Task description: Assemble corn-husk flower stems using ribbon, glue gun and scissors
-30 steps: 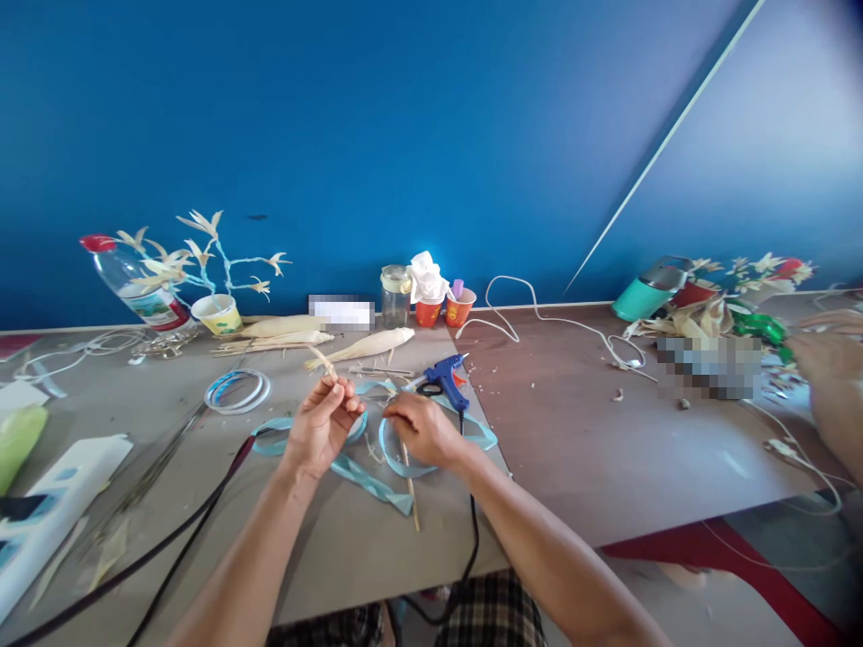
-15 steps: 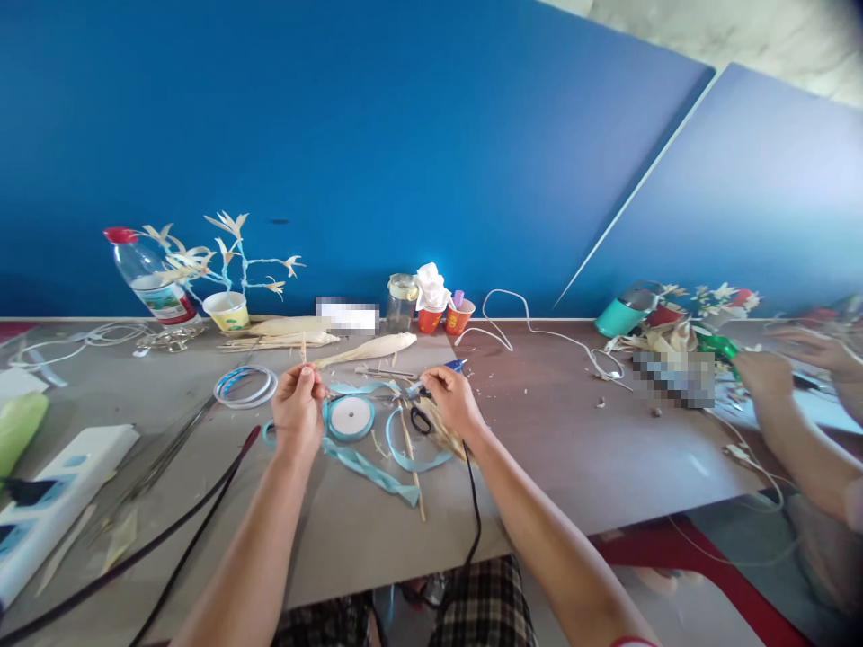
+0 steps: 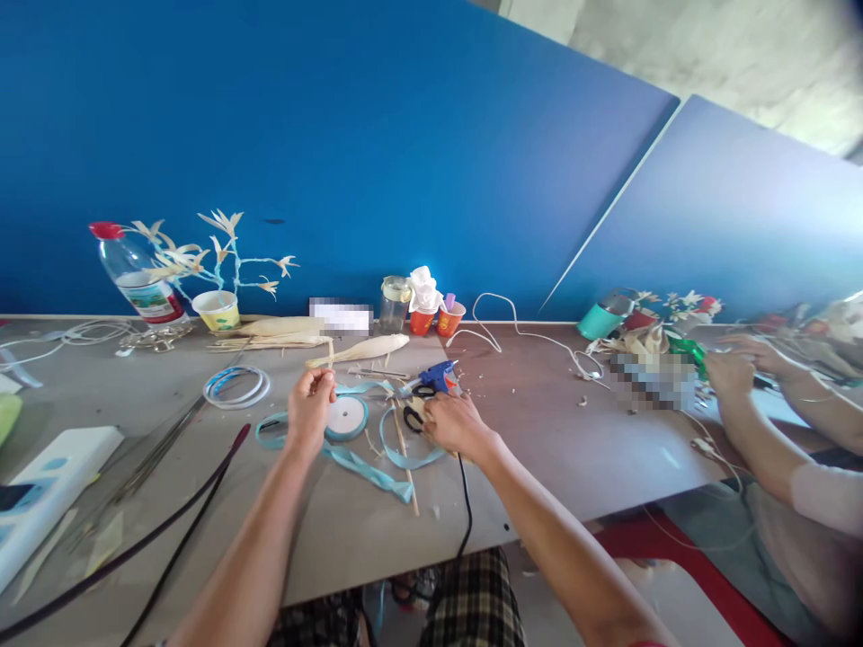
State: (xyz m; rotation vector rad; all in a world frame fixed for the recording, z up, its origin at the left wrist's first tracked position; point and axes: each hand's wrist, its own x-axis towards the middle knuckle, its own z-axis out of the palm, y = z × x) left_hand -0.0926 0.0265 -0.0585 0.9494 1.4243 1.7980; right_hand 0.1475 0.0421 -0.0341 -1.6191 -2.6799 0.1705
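My left hand (image 3: 312, 409) is closed in a pinch on a thin pale strip of corn husk (image 3: 331, 352), held upright above the fingertips. It hovers beside a spool of light blue ribbon (image 3: 347, 416). My right hand (image 3: 462, 424) is curled over the handle of a blue glue gun (image 3: 438, 375) lying on the table. The gun's orange trigger shows above my fingers, its handle is hidden, and its black cord (image 3: 467, 512) runs down below my wrist. Black-handled scissors (image 3: 413, 419) lie by my right fingertips. Loose blue ribbon (image 3: 370, 474) and a thin stick (image 3: 405, 449) lie between my hands.
Husk bundles (image 3: 283, 327), a jar (image 3: 395, 305) and red paper cups (image 3: 451, 318) line the blue partition. Left are a bottle (image 3: 145, 288), a potted husk-flower branch (image 3: 217, 310), tape rolls (image 3: 235, 388) and a power strip (image 3: 60, 490). A co-worker's hands (image 3: 732, 370) work at right.
My right hand has shifted down onto the glue gun's handle, so more of the gun's body shows. The left hand still pinches the husk strip. The view has swung slightly right.
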